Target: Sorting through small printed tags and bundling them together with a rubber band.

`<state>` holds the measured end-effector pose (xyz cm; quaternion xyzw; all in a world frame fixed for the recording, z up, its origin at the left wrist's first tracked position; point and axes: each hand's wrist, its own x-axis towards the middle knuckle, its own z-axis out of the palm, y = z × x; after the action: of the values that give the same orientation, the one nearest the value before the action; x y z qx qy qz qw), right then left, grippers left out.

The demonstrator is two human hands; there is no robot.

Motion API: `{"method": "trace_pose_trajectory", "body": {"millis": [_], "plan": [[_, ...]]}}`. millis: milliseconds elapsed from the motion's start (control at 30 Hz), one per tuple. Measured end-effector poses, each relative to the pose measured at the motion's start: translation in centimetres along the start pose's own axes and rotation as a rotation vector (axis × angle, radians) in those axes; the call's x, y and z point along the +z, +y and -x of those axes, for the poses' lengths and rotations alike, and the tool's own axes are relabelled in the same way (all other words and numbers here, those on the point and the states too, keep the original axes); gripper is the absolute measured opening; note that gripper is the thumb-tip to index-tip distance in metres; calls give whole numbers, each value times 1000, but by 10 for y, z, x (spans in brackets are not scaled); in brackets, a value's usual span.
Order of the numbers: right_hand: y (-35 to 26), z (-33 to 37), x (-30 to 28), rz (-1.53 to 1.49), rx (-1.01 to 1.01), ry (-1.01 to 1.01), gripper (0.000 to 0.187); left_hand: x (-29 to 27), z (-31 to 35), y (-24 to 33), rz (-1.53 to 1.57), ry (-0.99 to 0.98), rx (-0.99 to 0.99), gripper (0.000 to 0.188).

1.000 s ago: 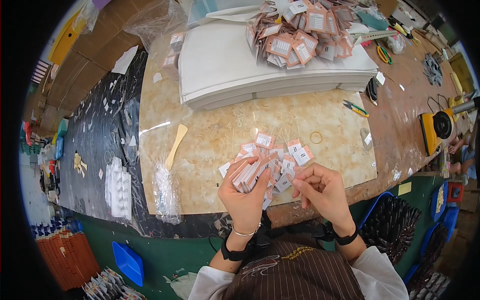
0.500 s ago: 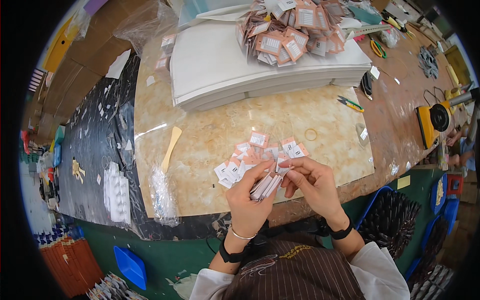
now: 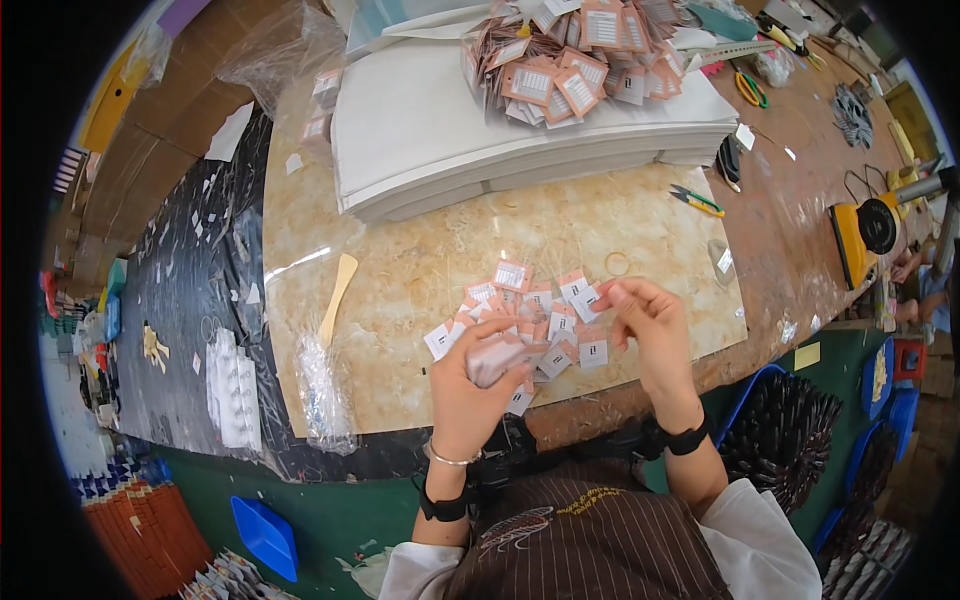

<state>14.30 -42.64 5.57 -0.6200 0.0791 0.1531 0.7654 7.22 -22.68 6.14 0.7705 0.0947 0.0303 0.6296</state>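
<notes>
My left hand [image 3: 458, 388] is closed around a small stack of pink-and-white hang tags [image 3: 492, 360], low over the tabletop. Just to the right, my right hand [image 3: 652, 322] has thumb and forefinger pinched at the pink corner of a tag [image 3: 585, 304]; the fingertips partly cover that corner. Between and beyond my hands lies a loose spread of the same tags [image 3: 593, 352], several overlapping, with thin clear strings showing among them.
A thick stack of white sheets [image 3: 430, 130] stands at the back, bearing a big heap of tags [image 3: 580, 80]. Thread snips [image 3: 697, 200] lie to the right, a pale wooden spatula [image 3: 338, 300] to the left. Blue bins [image 3: 265, 538] stand below the table's edge.
My hands have moved apart: the left slightly left with the stack, the right up and right to the tags. More tags now lie on the table between them.
</notes>
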Motion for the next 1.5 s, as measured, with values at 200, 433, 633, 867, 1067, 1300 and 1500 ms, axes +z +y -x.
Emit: {"method": "trace_pose_trajectory", "body": {"millis": [200,433,633,867,1067,1300,1500], "plan": [[-6,-8,-19,68,-14,9,16,0,-7,-29,389,15,-253,43],[3,2,-5,125,116,-277,13,4,-7,-31,412,14,-260,40],[16,-2,3,96,120,-396,13,5,-5,-13,392,-151,-254,57],[13,-2,8,61,180,-400,14,3,-1,-9,343,-271,-243,68],[20,-28,-15,-162,17,-85,20,-10,-1,-12,259,-299,-270,52],[12,-38,-11,-1,-4,115,23,-3,-6,-37,142,-96,-274,37],[-8,-27,-37,16,-191,210,22,3,-5,-46,-255,106,-192,36]]}}
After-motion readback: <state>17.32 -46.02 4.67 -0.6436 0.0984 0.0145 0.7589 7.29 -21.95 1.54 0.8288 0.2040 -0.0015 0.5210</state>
